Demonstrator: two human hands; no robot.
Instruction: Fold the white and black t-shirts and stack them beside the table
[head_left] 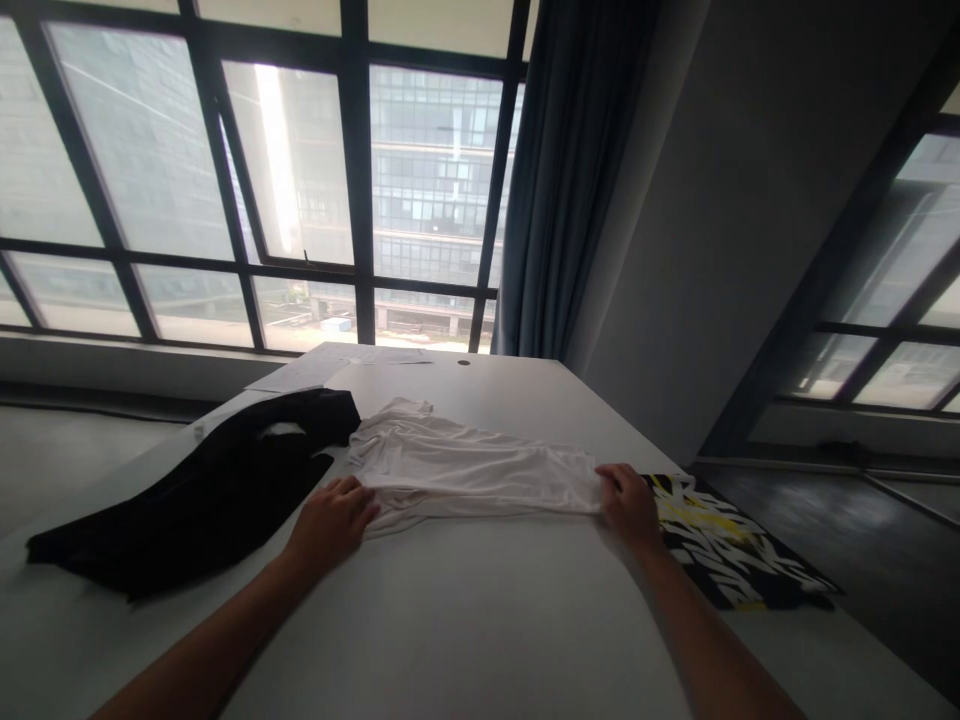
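**A:** Where's your white shirt (pixel 472 468) sitting right now?

**B:** Across the middle of the table (pixel 480 620), lying as a long folded band that runs left to right. Your left hand (pixel 334 520) is on its left end and your right hand (pixel 626 503) on its right end, near the table's right edge.

**A:** And your fingers?

**B:** On the right they're curled over the cloth's end, pinching it. On the left the hand lies on the end with fingers bent; whether it pinches or just presses, I can't tell.

**A:** How do you do this well?

**B:** I'd say keep both ends level and draw them gently apart, so the wrinkles along the band flatten out. Hold the near edge straight, parallel to the table's near edge. Take up every layer in each hand, or the lower layer will slip.

**A:** Anything close by?

**B:** A black garment (pixel 202 495) touches the shirt's left end, and a black, white and yellow patterned cloth (pixel 731 550) lies just beside your right hand. Don't drag either.
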